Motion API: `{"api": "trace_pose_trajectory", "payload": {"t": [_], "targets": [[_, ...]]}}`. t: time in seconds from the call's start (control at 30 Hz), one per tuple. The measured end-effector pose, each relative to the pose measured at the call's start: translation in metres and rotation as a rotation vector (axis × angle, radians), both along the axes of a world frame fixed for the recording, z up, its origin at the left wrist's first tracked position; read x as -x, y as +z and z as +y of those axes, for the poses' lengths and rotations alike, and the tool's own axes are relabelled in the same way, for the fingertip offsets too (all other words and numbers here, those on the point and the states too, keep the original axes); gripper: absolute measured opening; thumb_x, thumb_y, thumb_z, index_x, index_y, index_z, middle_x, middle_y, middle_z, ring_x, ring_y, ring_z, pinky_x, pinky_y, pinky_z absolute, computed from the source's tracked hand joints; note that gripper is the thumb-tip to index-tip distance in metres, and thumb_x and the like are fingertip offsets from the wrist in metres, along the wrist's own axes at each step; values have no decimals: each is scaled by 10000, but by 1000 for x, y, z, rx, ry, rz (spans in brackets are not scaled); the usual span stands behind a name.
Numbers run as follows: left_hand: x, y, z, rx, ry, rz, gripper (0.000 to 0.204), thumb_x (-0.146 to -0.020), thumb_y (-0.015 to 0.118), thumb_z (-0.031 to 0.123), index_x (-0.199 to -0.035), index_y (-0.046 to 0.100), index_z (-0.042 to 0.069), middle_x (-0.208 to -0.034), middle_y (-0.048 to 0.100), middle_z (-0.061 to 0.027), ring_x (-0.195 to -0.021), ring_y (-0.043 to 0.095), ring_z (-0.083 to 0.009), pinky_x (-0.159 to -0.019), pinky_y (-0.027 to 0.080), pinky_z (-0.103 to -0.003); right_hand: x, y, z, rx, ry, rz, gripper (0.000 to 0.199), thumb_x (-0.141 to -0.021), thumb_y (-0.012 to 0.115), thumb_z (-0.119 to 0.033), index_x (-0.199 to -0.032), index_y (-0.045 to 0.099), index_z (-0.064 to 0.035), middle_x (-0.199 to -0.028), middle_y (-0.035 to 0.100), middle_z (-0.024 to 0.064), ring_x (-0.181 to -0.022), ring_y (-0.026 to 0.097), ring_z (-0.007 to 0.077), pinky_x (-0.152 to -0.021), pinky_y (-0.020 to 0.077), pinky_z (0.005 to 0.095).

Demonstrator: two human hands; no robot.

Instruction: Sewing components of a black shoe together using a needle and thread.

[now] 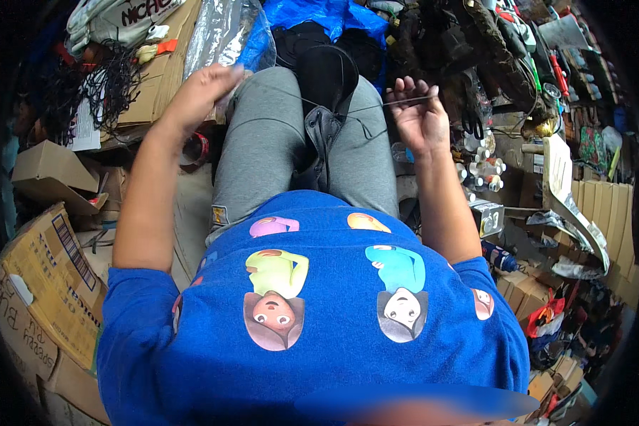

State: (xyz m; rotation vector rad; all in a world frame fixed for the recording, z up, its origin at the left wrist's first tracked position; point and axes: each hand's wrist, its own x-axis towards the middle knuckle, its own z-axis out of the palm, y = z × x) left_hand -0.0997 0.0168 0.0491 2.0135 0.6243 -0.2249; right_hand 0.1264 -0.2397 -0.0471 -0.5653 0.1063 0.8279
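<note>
Dark shoe [323, 126] sits between the thighs in grey trousers [263, 142], a thin lace [397, 103] running out to each side. Right hand [420, 117] pinches one strand between thumb and forefinger, other fingers loosely curled. Left hand [204, 94] is raised opposite — blurred, so its grip cannot be confirmed. Judged light: pliant upper, limp lace; best held at the eyelet flaps.
</note>
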Motion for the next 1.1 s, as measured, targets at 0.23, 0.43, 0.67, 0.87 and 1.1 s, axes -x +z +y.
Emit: {"api": "trace_pose_trajectory", "payload": {"t": [0.23,0.43,0.67,0.87,1.1], "targets": [[-24,-71,1,1687,318,-690,401,-965,455,298,-615,474,103,-669,480,-36,-685,487,-188,-743,419,-359,16,13,-22,77,266,-58,474,-978,388,-387,-574,348,-143,-486,244,-20,-445,240,122,-608,327,299],[-6,-85,27,1195,489,-454,422,-969,431,371,-654,438,89,-791,577,-122,-734,563,-263,-808,452,-403,12,-4,-61,245,297,-116,407,-959,448,-379,-675,474,-89,-641,470,50,-597,469,186,-782,432,398],[27,-9,-28,-645,224,-390,287,-813,645,210,-1069,633,79,-1082,578,-155,-994,579,-302,-867,476,-372,-14,23,-95,1115,379,-1065,528,-794,705,-180,-1277,527,-66,-1123,578,140,-1032,561,211,-880,460,317],[-6,-21,-113,-766,-291,-412,739,-644,774,413,-1184,462,17,-1233,432,-179,-890,605,-372,-819,471,-451,15,74,36,796,349,-2094,582,-738,733,-356,-1256,557,-156,-1032,577,150,-934,591,306,-805,476,378],[-1,-31,-118,-612,-340,-390,437,-665,706,229,-983,502,11,-854,568,-169,-804,603,-360,-738,485,-447,27,80,47,1350,580,-1794,658,-653,769,-477,-1104,601,-28,-1008,645,186,-956,621,326,-760,498,387]]}}
